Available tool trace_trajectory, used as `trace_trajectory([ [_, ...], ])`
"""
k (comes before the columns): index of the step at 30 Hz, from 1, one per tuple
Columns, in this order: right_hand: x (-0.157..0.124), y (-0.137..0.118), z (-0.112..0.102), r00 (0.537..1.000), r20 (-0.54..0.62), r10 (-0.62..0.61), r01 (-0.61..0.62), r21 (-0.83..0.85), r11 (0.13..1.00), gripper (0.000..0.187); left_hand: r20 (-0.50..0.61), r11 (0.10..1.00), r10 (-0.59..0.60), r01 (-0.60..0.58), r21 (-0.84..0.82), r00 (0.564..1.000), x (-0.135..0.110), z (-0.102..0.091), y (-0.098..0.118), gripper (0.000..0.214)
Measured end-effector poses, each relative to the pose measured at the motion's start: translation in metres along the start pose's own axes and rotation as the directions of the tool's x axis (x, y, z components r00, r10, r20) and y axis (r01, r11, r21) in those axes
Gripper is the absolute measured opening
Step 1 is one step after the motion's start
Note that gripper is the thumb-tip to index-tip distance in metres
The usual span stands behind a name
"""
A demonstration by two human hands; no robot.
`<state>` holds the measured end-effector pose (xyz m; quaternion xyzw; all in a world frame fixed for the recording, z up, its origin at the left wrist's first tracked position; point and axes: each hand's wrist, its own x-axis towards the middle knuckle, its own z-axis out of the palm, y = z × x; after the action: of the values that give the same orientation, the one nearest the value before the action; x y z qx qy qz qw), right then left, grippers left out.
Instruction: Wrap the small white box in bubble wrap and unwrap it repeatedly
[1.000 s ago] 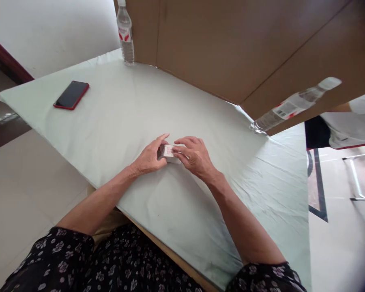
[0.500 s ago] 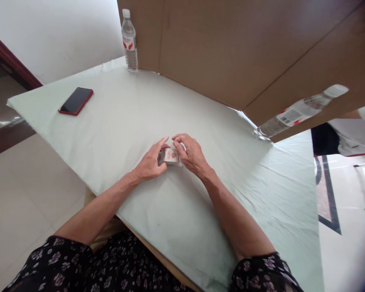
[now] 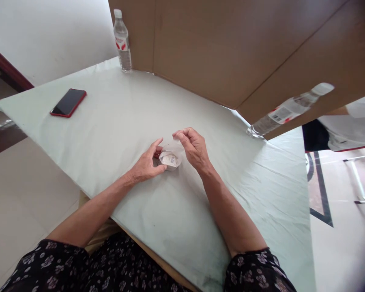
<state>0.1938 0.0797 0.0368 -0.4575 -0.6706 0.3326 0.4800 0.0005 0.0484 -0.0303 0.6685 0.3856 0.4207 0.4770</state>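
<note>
A small pale packet (image 3: 170,159) with faint print lies on the cloth in front of me, inside a thin, see-through plastic wrapper (image 3: 177,150). My left hand (image 3: 147,161) holds its left side, thumb at the near edge and fingers behind. On the other side, my right hand (image 3: 194,148) is raised slightly, thumb and forefinger pinched on what looks like the wrapper's upper edge. The clear film between the hands is hard to make out.
A pale green cloth covers the table (image 3: 134,109). A phone (image 3: 68,102) in a red case lies at the left. One water bottle (image 3: 122,42) stands at the back; another (image 3: 287,111) is at the right, by a brown cardboard panel (image 3: 200,48). A person (image 3: 346,125) is partly visible beyond.
The packet's red-printed face no longer shows; a paler face with dark print does. My right hand has lifted slightly, drawing the film upward. The whole view has shifted a little.
</note>
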Motion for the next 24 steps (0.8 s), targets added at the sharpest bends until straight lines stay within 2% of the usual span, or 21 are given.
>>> trace_trajectory([
  [5,0.001,-0.003,-0.006,0.999,-0.023,0.028,-0.028,0.036,0.999,0.021,0.003,0.998,0.047,-0.047,0.030,0.999,-0.003,0.002,0.004,0.089],
  [12,0.009,-0.003,-0.012,0.996,-0.079,0.043,-0.036,0.092,0.995,0.021,0.024,0.998,-0.012,0.010,0.069,1.000,-0.006,0.000,0.017,0.047],
  [15,0.014,0.000,-0.013,0.993,-0.119,0.029,-0.016,0.109,0.994,0.020,0.072,0.997,-0.049,0.045,0.058,0.996,-0.004,-0.003,0.023,0.035],
  [21,0.020,0.009,-0.013,0.980,-0.189,0.061,-0.038,0.118,0.992,0.017,0.118,0.992,-0.123,0.118,0.052,0.985,0.000,-0.006,0.025,0.036],
  [24,0.021,0.015,-0.017,0.972,-0.219,0.082,-0.058,0.113,0.992,0.017,0.150,0.985,-0.169,0.162,0.063,0.974,0.000,-0.006,0.024,0.045],
])
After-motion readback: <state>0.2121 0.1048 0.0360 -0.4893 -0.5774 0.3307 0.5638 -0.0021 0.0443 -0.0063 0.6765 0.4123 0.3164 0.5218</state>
